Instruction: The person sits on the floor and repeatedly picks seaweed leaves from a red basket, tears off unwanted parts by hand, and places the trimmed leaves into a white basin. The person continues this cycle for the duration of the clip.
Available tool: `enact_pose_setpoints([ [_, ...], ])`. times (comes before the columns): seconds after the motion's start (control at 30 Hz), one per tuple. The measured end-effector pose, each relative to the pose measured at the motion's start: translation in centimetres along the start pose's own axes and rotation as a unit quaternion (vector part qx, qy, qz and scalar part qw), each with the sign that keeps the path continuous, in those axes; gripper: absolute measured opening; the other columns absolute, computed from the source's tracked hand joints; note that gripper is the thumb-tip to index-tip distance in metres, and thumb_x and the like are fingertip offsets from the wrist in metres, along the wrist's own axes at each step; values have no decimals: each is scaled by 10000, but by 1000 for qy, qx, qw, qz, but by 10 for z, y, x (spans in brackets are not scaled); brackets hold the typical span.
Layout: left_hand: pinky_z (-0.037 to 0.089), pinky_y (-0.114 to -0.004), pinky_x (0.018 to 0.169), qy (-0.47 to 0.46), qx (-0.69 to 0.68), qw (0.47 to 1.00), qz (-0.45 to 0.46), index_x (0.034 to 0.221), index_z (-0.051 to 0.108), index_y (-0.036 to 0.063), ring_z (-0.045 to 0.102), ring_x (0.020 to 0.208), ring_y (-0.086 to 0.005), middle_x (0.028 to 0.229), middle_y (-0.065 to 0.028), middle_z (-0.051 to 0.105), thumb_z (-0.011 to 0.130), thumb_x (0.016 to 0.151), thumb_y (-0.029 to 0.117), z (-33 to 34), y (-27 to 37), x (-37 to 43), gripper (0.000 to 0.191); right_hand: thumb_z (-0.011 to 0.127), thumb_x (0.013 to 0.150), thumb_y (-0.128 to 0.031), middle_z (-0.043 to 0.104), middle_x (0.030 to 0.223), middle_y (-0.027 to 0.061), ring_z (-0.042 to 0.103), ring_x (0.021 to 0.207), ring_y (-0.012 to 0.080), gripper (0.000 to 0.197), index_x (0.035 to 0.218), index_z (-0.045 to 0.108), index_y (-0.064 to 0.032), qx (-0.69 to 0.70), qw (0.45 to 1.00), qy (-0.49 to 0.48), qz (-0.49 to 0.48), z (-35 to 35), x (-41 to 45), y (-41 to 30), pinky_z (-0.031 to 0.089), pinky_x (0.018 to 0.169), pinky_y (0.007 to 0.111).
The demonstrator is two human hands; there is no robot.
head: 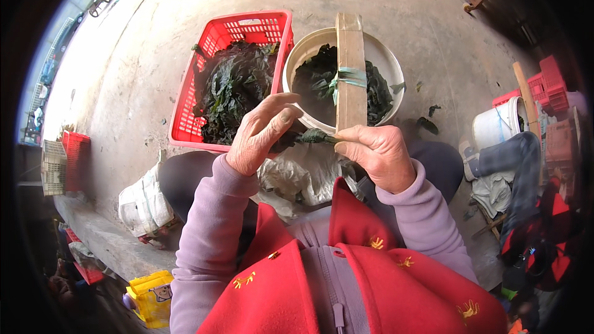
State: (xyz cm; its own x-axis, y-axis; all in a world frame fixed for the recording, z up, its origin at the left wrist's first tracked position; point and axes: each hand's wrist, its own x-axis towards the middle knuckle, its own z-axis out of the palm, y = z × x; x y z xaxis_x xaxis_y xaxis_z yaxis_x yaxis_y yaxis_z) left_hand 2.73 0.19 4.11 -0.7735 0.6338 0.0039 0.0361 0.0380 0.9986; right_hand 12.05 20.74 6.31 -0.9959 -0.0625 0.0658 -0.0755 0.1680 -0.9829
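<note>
My right hand (378, 153) pinches the stem end of a dark green seaweed piece (313, 136) between thumb and forefinger. From there the piece runs left beneath my left hand (262, 132), whose thumb and forefinger point right; its other fingers and any grip are hidden. Just beyond, a round off-white bucket (394, 60) contains dark seaweed (378, 93). A wooden board (351, 51) with a pale green tie lies across its rim, the near end beside my right fingertips. At left, a red plastic crate (185, 106) contains a heap of seaweed (236, 83).
Loose seaweed scraps (427, 125) lie on the concrete floor right of the bucket. A white sack (145, 206) is beside my left knee, and crumpled plastic sheeting (301, 171) lies between my legs. At right, another person's leg (510, 157) is near a white bucket (494, 123).
</note>
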Motion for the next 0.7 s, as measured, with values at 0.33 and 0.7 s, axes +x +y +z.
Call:
enact_pose_setpoints([
  [0.33, 364, -165, 520, 0, -223, 971, -84, 877, 636, 25, 460, 597, -23, 704, 55, 562, 650, 830, 126, 19, 15, 20, 113, 591, 848, -76, 626, 673, 80, 526, 625, 71, 112, 884, 633, 21, -152, 987, -57, -7, -50, 26, -10, 444, 586, 248],
  [0.7, 313, -166, 492, 49, -6, 997, -66, 919, 609, 3, 401, 560, -18, 669, 49, 511, 598, 866, 134, -8, -61, 128, 142, 648, 774, -154, 558, 563, 136, 507, 506, 162, 190, 764, 636, 35, -167, 981, 69, 68, -79, 112, 80, 411, 521, 315],
])
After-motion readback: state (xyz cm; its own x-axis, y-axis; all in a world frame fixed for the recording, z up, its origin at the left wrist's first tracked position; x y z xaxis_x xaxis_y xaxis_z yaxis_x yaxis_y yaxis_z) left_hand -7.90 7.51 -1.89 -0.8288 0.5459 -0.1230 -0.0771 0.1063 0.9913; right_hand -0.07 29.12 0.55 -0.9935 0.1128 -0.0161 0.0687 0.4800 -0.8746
